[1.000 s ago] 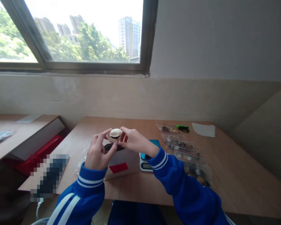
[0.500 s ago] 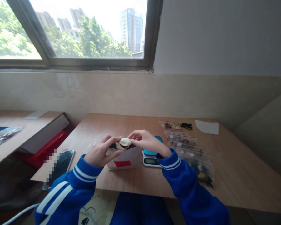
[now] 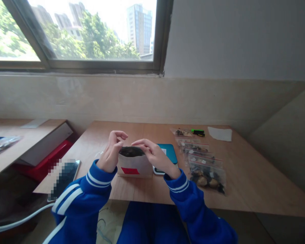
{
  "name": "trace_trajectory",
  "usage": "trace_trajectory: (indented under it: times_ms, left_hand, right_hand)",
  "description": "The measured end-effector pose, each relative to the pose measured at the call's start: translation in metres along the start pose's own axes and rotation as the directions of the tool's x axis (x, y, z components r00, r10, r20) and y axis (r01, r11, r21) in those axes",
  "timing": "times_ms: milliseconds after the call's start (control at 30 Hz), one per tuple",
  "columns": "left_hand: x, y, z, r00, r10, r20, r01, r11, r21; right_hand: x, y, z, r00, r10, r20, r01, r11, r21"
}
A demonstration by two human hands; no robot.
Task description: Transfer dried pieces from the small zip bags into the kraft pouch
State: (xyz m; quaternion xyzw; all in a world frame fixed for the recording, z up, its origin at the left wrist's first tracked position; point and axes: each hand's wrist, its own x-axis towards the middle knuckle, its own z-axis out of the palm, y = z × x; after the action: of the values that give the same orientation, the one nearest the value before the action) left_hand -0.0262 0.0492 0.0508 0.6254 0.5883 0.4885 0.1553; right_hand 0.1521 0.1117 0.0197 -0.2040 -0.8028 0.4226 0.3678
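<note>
Beneath the window, our wooden desk [image 3: 244, 189] carries a row of zip bags [image 3: 205, 166] and a teal-topped scale [image 3: 167, 152]. The pale round piece we held a second ago is gone from view, presumably dropped inside the paper pouch [image 3: 134, 162]. Our left hand [image 3: 111, 154] and right hand [image 3: 154, 156] now pinch the pouch's open mouth at either side.

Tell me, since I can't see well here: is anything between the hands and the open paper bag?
Nothing visible. The left hand and right hand are right at the mouth of the paper bag, one on each side. The scale sits behind the bag.
</note>
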Motion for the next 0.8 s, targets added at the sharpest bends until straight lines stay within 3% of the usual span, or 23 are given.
trace_trajectory:
  times_ms: [67, 167, 333, 400, 533, 567, 633, 700, 800]
  left_hand:
    - [0.002, -0.004, 0.005, 1.000, -0.003, 0.021, 0.003, 1.000, -0.015]
    - [0.004, -0.006, 0.011, 0.989, 0.049, 0.141, -0.042, 0.998, -0.050]
    - [0.001, -0.002, 0.004, 0.951, 0.167, 0.260, -0.159, 0.986, -0.052]
    - [-0.003, -0.005, -0.007, 0.954, 0.175, 0.242, -0.182, 0.983, 0.003]
    - [-0.017, -0.031, -0.025, 0.989, 0.138, 0.050, -0.144, 0.980, 0.141]
    - [-0.021, -0.039, -0.026, 0.995, 0.090, 0.041, -0.094, 0.988, 0.122]
    - [-0.030, -0.054, -0.022, 0.988, -0.009, 0.152, 0.003, 0.999, 0.041]
    - [-0.038, -0.062, -0.015, 0.994, -0.072, 0.084, 0.077, 0.995, -0.062]
    - [-0.043, -0.061, -0.010, 0.999, -0.030, -0.033, 0.025, 0.991, -0.132]
  right_hand:
    - [-0.002, -0.001, 0.000, 0.999, -0.016, 0.045, 0.021, 0.994, -0.111]
    - [-0.003, -0.002, 0.001, 0.999, -0.017, 0.050, 0.026, 0.981, -0.191]
    - [-0.004, 0.005, 0.005, 0.986, 0.038, -0.161, -0.053, 0.995, -0.086]
    - [-0.004, 0.008, 0.007, 0.975, 0.071, -0.210, -0.085, 0.995, -0.057]
    - [-0.007, 0.007, 0.015, 0.965, 0.136, -0.222, -0.148, 0.988, -0.038]
    - [-0.010, 0.006, 0.016, 0.961, 0.137, -0.240, -0.152, 0.988, -0.042]
    - [-0.019, 0.010, 0.012, 0.946, 0.105, -0.306, -0.136, 0.987, -0.084]
    - [-0.035, 0.022, -0.004, 0.910, 0.049, -0.411, -0.135, 0.974, -0.182]
    - [-0.075, 0.059, -0.051, 0.846, 0.004, -0.534, -0.264, 0.872, -0.413]
